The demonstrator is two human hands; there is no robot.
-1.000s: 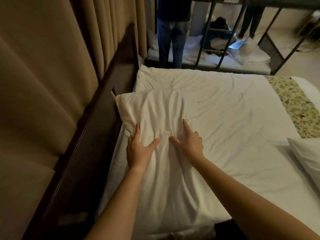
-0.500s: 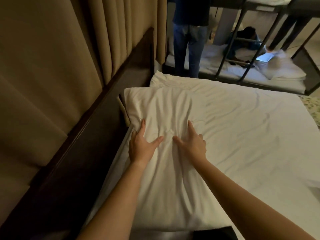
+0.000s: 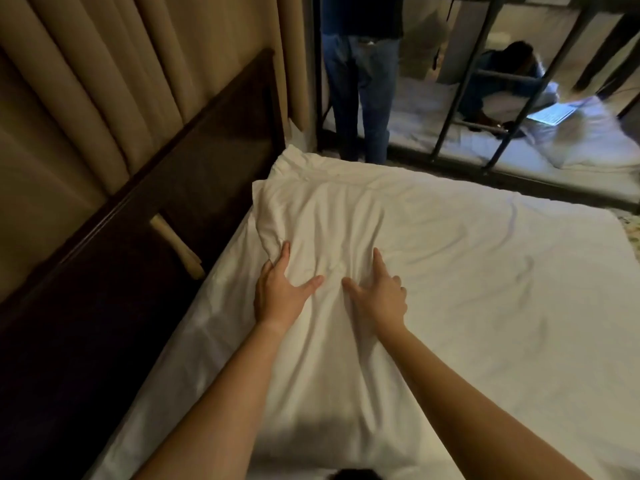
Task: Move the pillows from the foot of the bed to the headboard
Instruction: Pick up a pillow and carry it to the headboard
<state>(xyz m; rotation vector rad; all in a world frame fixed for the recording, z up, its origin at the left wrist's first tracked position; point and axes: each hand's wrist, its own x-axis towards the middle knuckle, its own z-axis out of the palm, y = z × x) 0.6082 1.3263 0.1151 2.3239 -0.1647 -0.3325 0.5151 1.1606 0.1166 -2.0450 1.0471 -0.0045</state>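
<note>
White pillow point(image 3: 332, 258) lying flat on bed point(image 3: 502, 306), left edge along dark wooden headboard point(image 3: 194, 174); far corner bunched up near top-left of mattress, cover creased lengthwise. Left hand point(image 3: 280, 296) palm-down on pillow, fingers spread, thumb out to the right; fingertips at a raised fold on pillow's left edge; nothing clasped, flat press only. Right hand point(image 3: 379, 297) likewise palm-down approx. mid-pillow, index extended fwd, other fingers slightly curled, thumb pointing toward left thumb; not gripping, resting on fabric. Thumbs near each other, not touching. Both forearms bare, entering from bottom of frame. Sheet beyond pillow white, lightly wrinkled; patterned fabric point(image 3: 632, 230) just visible at right edge of bed. Pale handle-like piece point(image 3: 178, 245) on headboard panel (exact nature unclear). Beige curtains point(image 3: 104, 81) hanging behind headboard. Beyond bed: standing person in jeans point(image 3: 360, 91), upper body out of frame; metal bunk frame point(image 3: 485, 81) w/ white bedding; seated person point(image 3: 502, 81) on lower bunk beside a lit laptop point(image 3: 552, 114).
</note>
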